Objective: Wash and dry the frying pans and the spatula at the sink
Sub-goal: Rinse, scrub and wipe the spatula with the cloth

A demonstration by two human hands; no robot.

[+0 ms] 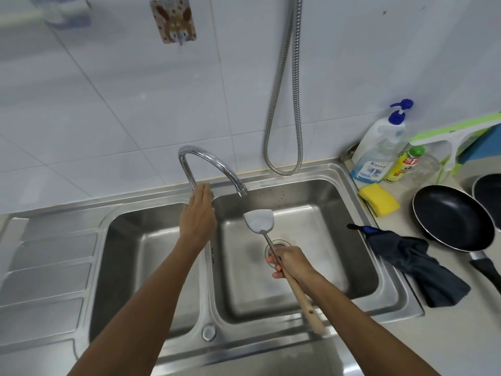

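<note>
1. White wall tiles back a stainless steel double-basin sink (390,270) set in a pale counter (447,335); a looped metal hose hangs on the wall.
2. On the right of the counter lie two black non-stick frying pans (455,217), a yellow sponge (379,199), a dark cloth (414,264) and soap bottles.
3. The right hand (291,261), fingers clamped round the handle, holds the metal spatula with wooden handle (259,219) over the right basin, blade under the curved chrome tap (214,164).
4. The left hand (199,215) rests flat at the tap's base, fingers together, gripping nothing visible.
5. No water runs; rinsing seems about to begin, so the tap likely needs opening next.
</note>
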